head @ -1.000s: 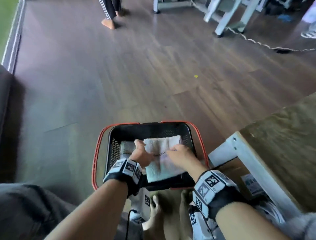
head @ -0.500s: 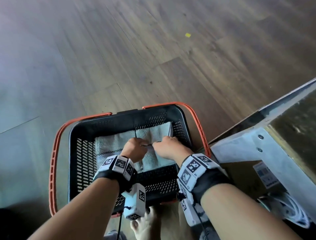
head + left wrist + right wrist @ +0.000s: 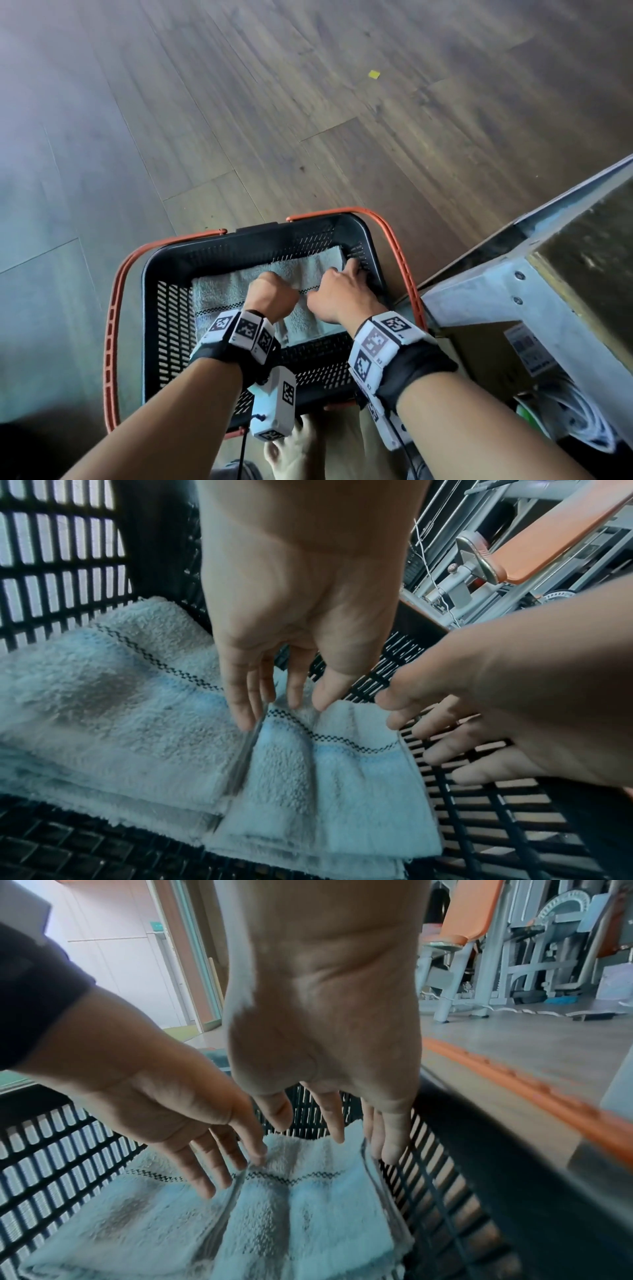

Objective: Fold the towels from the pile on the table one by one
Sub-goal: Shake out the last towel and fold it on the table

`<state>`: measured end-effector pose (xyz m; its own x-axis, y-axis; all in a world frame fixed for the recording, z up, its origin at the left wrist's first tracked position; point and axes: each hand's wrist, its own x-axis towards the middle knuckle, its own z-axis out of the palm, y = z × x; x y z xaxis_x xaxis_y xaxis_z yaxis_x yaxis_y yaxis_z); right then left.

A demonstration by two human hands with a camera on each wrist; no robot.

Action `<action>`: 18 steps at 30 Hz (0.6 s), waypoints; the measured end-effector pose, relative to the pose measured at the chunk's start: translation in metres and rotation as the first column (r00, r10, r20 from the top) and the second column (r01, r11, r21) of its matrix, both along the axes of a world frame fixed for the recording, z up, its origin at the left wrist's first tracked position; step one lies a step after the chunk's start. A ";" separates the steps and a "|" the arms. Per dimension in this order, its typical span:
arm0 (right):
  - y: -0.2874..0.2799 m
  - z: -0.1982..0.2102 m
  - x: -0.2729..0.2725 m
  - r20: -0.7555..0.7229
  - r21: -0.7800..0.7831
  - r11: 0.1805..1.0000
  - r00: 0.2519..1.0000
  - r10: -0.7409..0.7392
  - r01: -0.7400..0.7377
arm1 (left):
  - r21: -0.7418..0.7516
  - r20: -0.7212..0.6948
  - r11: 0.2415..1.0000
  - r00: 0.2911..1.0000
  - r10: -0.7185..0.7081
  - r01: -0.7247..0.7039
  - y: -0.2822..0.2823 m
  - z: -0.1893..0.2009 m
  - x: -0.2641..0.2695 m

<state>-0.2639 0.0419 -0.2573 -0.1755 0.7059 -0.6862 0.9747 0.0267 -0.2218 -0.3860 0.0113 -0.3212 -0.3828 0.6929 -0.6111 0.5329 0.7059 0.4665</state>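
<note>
Because the folded towel [image 3: 308,791] is soft and light, lift it by its folded edge; left hand [image 3: 291,642] and right hand [image 3: 325,1042] hover with fingers spread, holding nothing.

A second ago both hands held the folded towel [image 3: 310,270] above the basket [image 3: 164,308], gripping its near edge. It now lies flat on the basket floor, just beside the other folded towel [image 3: 219,298] (their long edges touch). The left hand [image 3: 272,296] has let go, its straight fingertips [image 3: 245,718] resting at the seam between the towels. The right hand [image 3: 337,294] has opened and slid to the towel's right edge, by the basket wall.
</note>
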 end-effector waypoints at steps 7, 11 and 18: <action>-0.015 0.073 0.008 -0.030 0.160 0.982 0.994 0.104 -0.098 | 0.069 0.057 0.994 0.995 0.081 -0.085 0.004 0.072 -0.004; -0.037 0.136 0.017 -0.053 0.388 0.910 0.982 0.179 -0.145 | 0.154 0.153 0.988 0.988 -0.006 -0.018 0.003 0.139 0.007; -0.077 0.248 0.055 -0.162 0.681 0.731 0.982 0.092 0.044 | 0.358 0.242 0.934 0.965 -0.105 0.011 -0.017 0.267 0.043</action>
